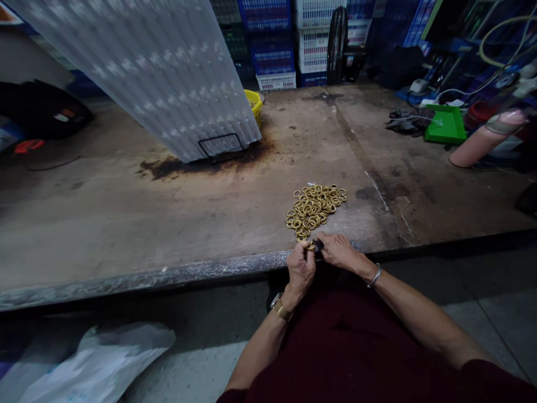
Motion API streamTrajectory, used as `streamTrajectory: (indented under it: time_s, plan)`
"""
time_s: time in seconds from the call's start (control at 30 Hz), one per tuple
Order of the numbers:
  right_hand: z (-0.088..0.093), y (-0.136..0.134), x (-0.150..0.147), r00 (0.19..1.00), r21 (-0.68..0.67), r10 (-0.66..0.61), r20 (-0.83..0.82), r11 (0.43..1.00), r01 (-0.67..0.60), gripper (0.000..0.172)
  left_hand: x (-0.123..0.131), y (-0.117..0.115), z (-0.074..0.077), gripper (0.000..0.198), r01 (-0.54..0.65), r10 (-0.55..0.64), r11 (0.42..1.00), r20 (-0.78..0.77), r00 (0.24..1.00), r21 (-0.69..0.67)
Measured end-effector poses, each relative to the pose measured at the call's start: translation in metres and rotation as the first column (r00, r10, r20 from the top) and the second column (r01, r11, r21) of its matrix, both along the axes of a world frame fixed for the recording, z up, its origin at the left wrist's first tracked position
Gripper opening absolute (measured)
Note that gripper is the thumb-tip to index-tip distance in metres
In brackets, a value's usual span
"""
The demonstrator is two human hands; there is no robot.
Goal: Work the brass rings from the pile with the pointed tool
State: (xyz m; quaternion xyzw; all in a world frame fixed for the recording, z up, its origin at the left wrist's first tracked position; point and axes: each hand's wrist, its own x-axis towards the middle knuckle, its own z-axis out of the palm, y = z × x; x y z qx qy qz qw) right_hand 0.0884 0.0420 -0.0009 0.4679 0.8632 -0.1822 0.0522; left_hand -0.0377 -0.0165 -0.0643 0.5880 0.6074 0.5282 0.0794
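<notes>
stained workbench (168, 224), brass ring pile (315, 206), left hand (301, 267) and right hand (340, 252) together, pinching one ring (311, 245)

A brass ring (311, 245) is held between the left hand (300, 268) and the right hand (339, 252) at the tabletop (168, 224) edge, just beside a heap of rings (315, 206).

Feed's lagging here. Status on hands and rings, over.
Left hand pinches brass ring, right hand holds small dark part against it, at bench edge. Ring pile just beyond. Nothing in the way.
</notes>
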Motion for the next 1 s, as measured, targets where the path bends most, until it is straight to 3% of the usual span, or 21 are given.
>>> streamTrajectory:
  time_s: [0.17,0.33,0.63,1.0]
  plan:
    - [0.000,0.004,-0.002,0.999,-0.029,-0.027,0.025,0.999,0.027,0.033,0.000,-0.002,-0.001,0.011,-0.001,0.001,1.000,-0.024,1.000,0.029]
    - [0.006,0.005,-0.004,0.998,-0.060,-0.056,0.034,0.996,0.058,0.033,0.001,-0.001,0.001,0.010,-0.003,0.003,1.000,0.051,0.999,0.011]
    - [0.005,0.000,0.004,1.000,-0.010,0.016,-0.021,1.000,-0.016,0.031,0.002,0.002,0.003,0.010,0.035,-0.033,0.999,0.066,0.997,-0.030]
    - [0.010,0.008,0.001,0.999,-0.089,0.036,0.025,0.995,-0.033,0.027,0.004,0.000,0.000,0.011,-0.009,0.009,1.000,0.082,0.997,0.007]
